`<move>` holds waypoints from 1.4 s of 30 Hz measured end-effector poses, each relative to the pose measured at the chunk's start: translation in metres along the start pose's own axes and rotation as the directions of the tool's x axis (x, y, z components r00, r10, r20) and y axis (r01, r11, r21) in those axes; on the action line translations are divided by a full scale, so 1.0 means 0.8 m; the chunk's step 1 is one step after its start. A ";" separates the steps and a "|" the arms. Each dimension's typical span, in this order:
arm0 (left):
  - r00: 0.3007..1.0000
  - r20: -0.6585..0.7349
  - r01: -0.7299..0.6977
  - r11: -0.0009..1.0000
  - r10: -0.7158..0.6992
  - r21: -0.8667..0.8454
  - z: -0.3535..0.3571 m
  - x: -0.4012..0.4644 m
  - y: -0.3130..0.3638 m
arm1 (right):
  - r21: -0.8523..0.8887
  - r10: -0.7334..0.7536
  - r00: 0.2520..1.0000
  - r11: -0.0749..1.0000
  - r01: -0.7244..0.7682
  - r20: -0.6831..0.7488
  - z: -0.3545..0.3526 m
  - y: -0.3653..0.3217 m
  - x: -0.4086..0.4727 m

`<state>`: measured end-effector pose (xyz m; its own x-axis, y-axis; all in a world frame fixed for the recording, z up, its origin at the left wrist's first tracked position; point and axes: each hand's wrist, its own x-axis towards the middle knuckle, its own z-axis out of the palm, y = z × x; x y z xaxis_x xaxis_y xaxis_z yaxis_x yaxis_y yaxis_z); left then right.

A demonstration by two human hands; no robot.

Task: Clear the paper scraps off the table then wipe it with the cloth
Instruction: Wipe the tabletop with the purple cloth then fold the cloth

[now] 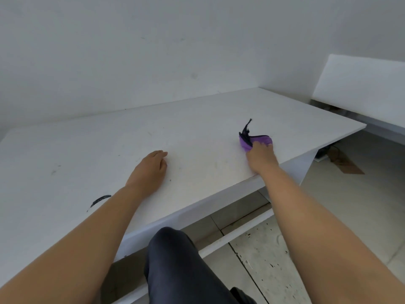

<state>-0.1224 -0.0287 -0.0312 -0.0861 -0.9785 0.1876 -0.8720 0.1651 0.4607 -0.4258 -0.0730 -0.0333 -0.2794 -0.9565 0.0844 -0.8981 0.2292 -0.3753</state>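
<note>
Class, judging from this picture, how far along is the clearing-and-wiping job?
Done: no paper scraps show on the white table. In hand: the right hand presses the purple cloth near the right end; the left hand rests flat. Left: the black smear near the left forearm.

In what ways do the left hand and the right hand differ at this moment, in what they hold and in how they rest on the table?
The right hand grips the purple cloth; the left hand holds nothing. The left hand lies flat, palm down, while the right hand's fingers curl over the cloth. The right hand is near the table's front edge on the right; the left hand sits more toward the middle. Both rest on the white tabletop.
</note>
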 end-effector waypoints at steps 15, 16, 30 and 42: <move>0.954 0.267 -0.204 0.951 0.139 0.234 0.067 0.227 0.057 | 0.056 -0.385 0.902 0.923 0.382 0.193 0.068 -0.122 0.170; 0.955 0.276 -0.179 0.956 0.112 0.233 0.069 0.245 0.051 | 0.054 -0.387 0.900 0.922 0.384 0.201 0.073 -0.131 0.188; 0.980 0.197 -0.014 0.975 -0.031 0.223 0.108 0.421 -0.004 | 0.062 -0.416 0.875 0.908 0.415 0.249 0.143 -0.265 0.402; 0.976 0.180 0.068 0.960 -0.120 0.271 0.118 0.392 0.038 | 0.002 -0.069 0.983 0.998 0.070 0.168 0.118 -0.238 0.392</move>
<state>-0.2212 -0.3419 -0.0406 -0.0661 -0.9974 -0.0287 -0.9736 0.0582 0.2205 -0.3107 -0.4337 -0.0225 -0.1556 -0.9868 -0.0458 -0.9148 0.1614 -0.3703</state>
